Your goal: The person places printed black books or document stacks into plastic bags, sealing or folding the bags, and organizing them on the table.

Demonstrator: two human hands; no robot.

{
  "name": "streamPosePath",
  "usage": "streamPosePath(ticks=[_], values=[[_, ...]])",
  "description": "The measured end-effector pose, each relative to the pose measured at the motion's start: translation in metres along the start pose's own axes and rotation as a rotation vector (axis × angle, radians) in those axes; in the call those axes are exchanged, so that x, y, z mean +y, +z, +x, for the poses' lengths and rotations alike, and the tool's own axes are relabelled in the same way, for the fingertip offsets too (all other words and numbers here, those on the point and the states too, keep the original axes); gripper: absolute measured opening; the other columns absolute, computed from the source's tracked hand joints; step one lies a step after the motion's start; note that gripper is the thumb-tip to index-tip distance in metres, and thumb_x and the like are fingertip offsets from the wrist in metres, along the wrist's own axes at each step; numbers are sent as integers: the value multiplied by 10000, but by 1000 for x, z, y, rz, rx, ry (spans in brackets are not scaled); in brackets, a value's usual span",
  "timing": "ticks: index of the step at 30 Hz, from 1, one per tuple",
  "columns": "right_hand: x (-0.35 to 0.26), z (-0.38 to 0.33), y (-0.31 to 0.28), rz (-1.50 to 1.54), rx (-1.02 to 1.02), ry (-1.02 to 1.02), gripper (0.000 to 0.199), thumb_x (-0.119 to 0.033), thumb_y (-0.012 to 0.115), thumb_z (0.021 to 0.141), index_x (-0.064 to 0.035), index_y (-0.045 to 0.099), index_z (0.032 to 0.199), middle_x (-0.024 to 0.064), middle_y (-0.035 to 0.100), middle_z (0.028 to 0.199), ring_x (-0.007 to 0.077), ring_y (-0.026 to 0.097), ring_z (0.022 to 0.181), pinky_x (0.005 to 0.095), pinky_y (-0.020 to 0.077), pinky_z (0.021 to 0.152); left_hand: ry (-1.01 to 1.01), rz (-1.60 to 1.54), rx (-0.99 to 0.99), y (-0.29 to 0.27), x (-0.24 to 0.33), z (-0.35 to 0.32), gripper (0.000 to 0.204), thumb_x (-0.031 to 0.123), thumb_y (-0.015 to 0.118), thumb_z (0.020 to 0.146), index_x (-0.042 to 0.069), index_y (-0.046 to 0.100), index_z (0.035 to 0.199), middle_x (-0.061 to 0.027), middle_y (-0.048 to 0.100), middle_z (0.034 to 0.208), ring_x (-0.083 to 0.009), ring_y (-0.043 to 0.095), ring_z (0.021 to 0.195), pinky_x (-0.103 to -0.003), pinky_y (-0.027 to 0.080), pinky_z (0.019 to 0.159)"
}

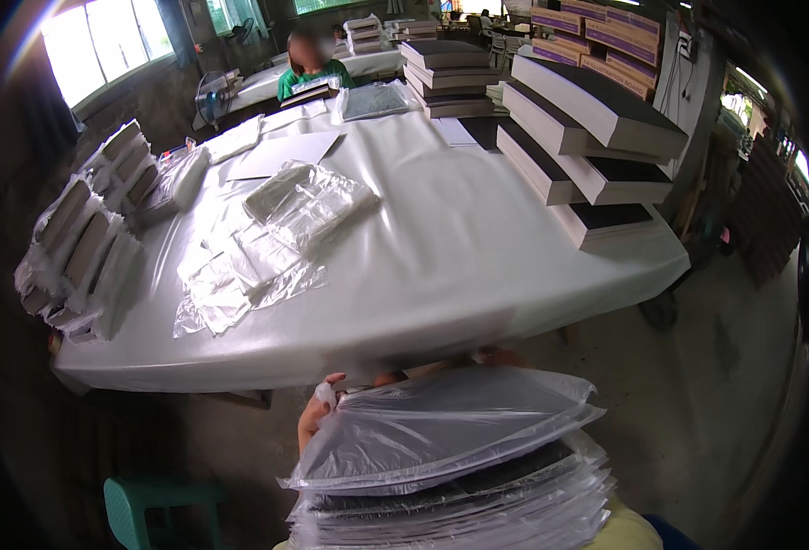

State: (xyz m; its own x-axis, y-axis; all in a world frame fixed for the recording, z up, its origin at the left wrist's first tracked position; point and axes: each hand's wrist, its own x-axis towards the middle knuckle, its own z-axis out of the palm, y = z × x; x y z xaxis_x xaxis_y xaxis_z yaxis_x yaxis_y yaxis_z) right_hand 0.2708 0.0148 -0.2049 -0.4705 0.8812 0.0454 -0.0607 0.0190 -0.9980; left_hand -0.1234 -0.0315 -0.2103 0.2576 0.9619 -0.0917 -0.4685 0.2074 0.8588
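1. So the stack (441, 440) of plastic-wrapped boards is right up by the person's body, on the near side of the table (404, 339).
2. Left hand (313, 414) is at its far-left corner, fingers curled and gripping the plastic there.
3. Right hand? Can't make it out clearly, so can't tell its state.
4. Green stool (139, 504) sits lower left.
5. Clear bags (308, 206) lie on the table, thick blocks (597, 110) piled at right.

Clear plastic sleeves (459, 422) look glossy and crinkled; the table cover (432, 307), smooth and shiny; the stool (159, 491), smooth plastic.
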Motion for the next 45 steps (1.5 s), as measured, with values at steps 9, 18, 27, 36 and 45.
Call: streamPosePath(ticks=[9,18,27,36,45], values=[[-23,3,17,-60,41,-95,375,-130,557,778,-55,500,1142,164,474,1136,237,499,1001,358,436,820,-79,-209,277,-54,-86,42,202,90,526,839,107,485,1036,-2,497,860,-69,474,805,-201,376,711],[-24,-4,19,35,124,-103,397,-176,552,785,-55,482,1157,166,435,1175,239,461,1042,366,414,851,-137,-23,25,-48,-74,41,206,265,542,835,79,525,921,30,465,700,-67,439,582,-210,338,496],[-25,-3,20,178,217,-150,424,-222,546,792,-54,465,1172,168,395,1214,241,424,1083,374,391,881,63,-14,273,-2,-43,-7,315,271,569,788,73,469,1012,11,465,773,-83,451,601,-215,345,504],[-21,2,18,373,353,-214,454,-268,541,798,-53,448,1188,170,355,1253,244,387,1124,381,369,912,282,-2,629,39,-28,-44,456,277,596,741,68,412,1102,-8,465,846,-100,464,620,-220,353,513],[-57,0,9,565,399,-332,487,-314,535,805,-53,431,1203,171,316,1291,246,349,1165,389,346,942,375,51,776,54,6,-78,608,282,623,693,63,356,1193,-28,465,919,-117,477,639,-225,361,522]])
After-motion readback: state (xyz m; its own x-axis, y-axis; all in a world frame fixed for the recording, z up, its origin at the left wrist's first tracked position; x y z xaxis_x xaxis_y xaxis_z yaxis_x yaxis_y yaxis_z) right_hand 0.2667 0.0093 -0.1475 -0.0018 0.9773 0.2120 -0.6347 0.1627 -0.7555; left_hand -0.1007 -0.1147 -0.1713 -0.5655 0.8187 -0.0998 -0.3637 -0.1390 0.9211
